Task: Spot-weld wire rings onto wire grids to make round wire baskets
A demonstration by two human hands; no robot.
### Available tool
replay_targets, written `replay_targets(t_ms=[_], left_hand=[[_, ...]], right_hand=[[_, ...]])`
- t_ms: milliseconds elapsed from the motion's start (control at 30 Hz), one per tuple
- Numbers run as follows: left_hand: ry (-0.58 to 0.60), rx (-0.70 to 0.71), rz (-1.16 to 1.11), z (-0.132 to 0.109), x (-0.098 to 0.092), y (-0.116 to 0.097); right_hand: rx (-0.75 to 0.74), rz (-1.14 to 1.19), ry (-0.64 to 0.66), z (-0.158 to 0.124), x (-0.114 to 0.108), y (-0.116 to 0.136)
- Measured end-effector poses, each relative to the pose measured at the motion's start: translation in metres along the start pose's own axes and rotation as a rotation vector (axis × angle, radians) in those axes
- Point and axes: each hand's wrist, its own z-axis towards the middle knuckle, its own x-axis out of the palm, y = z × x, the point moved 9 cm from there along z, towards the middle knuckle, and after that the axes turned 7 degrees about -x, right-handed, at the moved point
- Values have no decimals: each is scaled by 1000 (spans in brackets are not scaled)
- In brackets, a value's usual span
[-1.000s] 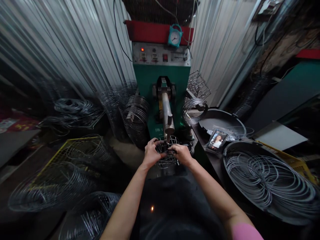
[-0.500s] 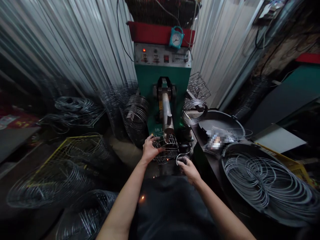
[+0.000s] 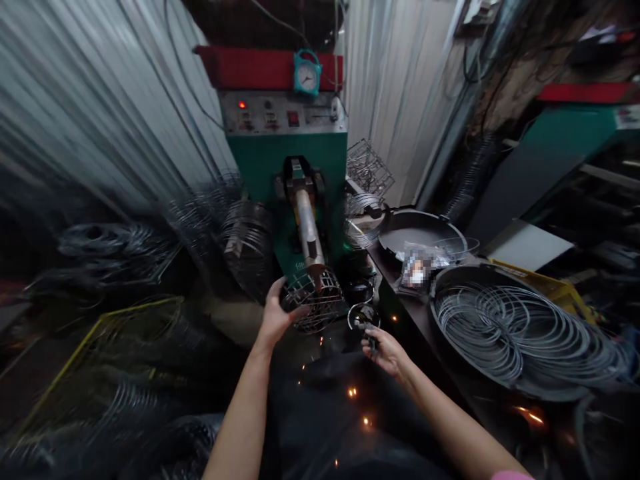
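- Two fingertips [image 3: 371,335] of the right hand [image 3: 387,350] pinched a small grey wire ring [image 3: 363,315]. They held it roughly upright, just to the right of the basket and a little lower, apart from it.
- Four fingers [image 3: 277,290] of the left hand [image 3: 275,313] curled round the left side of a grey round wire basket [image 3: 314,303]. The thumb was hooked under its near edge, so the grip was closed on the wire.
- That basket hung over the tip of a silver cylindrical welding arm [image 3: 306,227]. The arm slanted down and forward out of a green metal machine cabinet [image 3: 260,157] with a red top.
- Several orange sparks [image 3: 353,392] lay scattered on the dark cloth [image 3: 320,427] over the person's lap, between the two forearms.
- As far as the frame showed, the basket already had its ribs and some hoops fixed in place. The pinched ring was not yet joined to it, so the work looked partway done, though how many hoops were missing could not be told.
- To the right, near that hand, a black round pan [image 3: 525,390] held a heap of loose grey wire rings [image 3: 500,323].
- On the left, blurred stacks of coiled wire [image 3: 245,237] stood beside the cabinet.
- High on the cabinet's red top hung a small teal alarm clock [image 3: 307,72].
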Motion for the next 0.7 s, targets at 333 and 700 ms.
replay_targets(t_ms=[333, 700], left_hand=[[-78, -326, -609, -40, 33, 93], [-52, -220, -478, -73, 0, 71]], right_hand=[[110, 176, 47, 9, -9, -8], [-743, -1198, 119, -10, -39, 25]])
